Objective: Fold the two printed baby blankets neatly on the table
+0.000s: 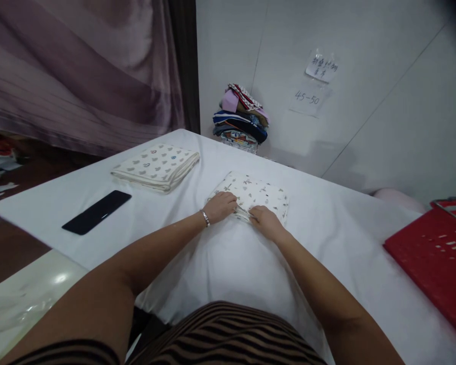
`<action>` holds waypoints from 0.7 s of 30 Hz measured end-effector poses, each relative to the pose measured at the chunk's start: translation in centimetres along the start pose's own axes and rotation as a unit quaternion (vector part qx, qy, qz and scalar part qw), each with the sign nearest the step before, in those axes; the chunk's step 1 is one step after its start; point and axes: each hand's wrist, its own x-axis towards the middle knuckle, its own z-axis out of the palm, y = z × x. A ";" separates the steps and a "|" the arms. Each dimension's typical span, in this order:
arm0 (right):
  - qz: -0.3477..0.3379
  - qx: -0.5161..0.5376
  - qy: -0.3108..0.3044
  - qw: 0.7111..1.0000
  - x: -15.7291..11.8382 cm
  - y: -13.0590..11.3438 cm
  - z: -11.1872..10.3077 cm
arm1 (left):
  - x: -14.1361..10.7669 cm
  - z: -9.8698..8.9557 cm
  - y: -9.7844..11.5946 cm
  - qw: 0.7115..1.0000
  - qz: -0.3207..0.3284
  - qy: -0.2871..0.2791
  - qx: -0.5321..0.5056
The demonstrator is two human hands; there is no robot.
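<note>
A folded white cloth (262,192) with small scattered prints lies flat on the white-covered table (182,228), close in front of me. My left hand (221,207), with a silver bracelet on its wrist, grips the cloth's near edge toward the left corner. Along that same edge, a little to the right, my right hand (266,222) has its fingers closed on the fabric. The layers bunch slightly between the two hands. Further left rests another folded cloth (155,165), cream with a grey pattern and a few blue marks; neither hand touches it.
A black phone-like slab (97,212) lies at the table's left. Beyond the far edge rises a stack of folded clothes (241,119) against the wall. At right stands a red plastic basket (433,248) with a metal handle. Handwritten paper signs (321,68) hang on the wall.
</note>
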 end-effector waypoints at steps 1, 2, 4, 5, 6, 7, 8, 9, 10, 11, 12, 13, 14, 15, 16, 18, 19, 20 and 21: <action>0.000 -0.007 -0.007 1.000 0.0 0.0 -0.1 | 0.0 0.0 0.0 1.000 0.004 -0.004 0.003; 0.000 -0.015 -0.014 1.000 0.0 -0.1 -0.2 | 0.1 -0.1 -0.1 1.000 0.010 -0.008 0.005; 0.004 -0.033 -0.027 0.999 0.0 -0.2 -0.3 | 0.1 -0.1 -0.1 1.000 0.019 -0.015 0.010; 0.006 -0.042 -0.033 0.999 0.0 -0.3 -0.4 | 0.2 -0.1 -0.1 1.000 0.021 -0.016 0.013; 0.007 -0.051 -0.038 0.998 0.0 -0.4 -0.4 | 0.2 0.0 -0.1 0.999 0.023 -0.016 0.016; 0.006 -0.059 -0.043 0.997 0.0 -0.5 -0.5 | 0.2 0.1 -0.1 0.999 0.024 -0.017 0.020; 0.004 -0.066 -0.047 0.997 0.0 -0.6 -0.5 | 0.3 0.2 -0.1 0.999 0.027 -0.020 0.023; 0.001 -0.073 -0.049 0.996 0.0 -0.7 -0.5 | 0.3 0.2 -0.1 0.999 0.029 -0.026 0.026; -0.002 -0.079 -0.051 0.996 0.0 -0.9 -0.6 | 0.4 0.3 0.0 0.999 0.029 -0.032 0.029; -0.002 -0.086 -0.052 0.995 0.0 -1.0 -0.6 | 0.4 0.3 0.0 0.998 0.028 -0.038 0.031; -0.001 -0.093 -0.053 0.994 0.0 -1.1 -0.6 | 0.5 0.3 0.1 0.998 0.024 -0.042 0.031; 0.001 -0.099 -0.052 0.994 0.0 -1.1 -0.7 | 0.6 0.2 0.2 0.998 0.019 -0.045 0.030; 0.003 -0.104 -0.048 0.993 0.0 -1.2 -0.7 | 0.6 0.0 0.2 0.999 0.014 -0.045 0.027; 0.006 -0.107 -0.042 0.993 0.0 -1.2 -0.8 | 0.6 -0.2 0.3 0.999 0.009 -0.044 0.023; 0.008 -0.107 -0.033 0.994 -0.1 -1.2 -0.8 | 0.6 -0.4 0.4 0.999 0.005 -0.041 0.016; 0.007 -0.105 -0.018 0.994 -0.2 -1.1 -0.8 | 0.5 -0.8 0.5 0.999 0.004 -0.038 0.004; 0.002 -0.104 -0.015 0.994 -0.2 -1.0 -0.7 | 0.4 -0.9 0.5 0.999 0.007 -0.039 -0.001; -0.006 -0.105 -0.015 0.994 -0.3 -1.0 -0.5 | 0.3 -1.0 0.5 0.999 0.013 -0.042 -0.005; -0.015 -0.109 -0.017 0.994 -0.3 -0.9 -0.4 | 0.2 -1.0 0.6 0.999 0.017 -0.047 -0.008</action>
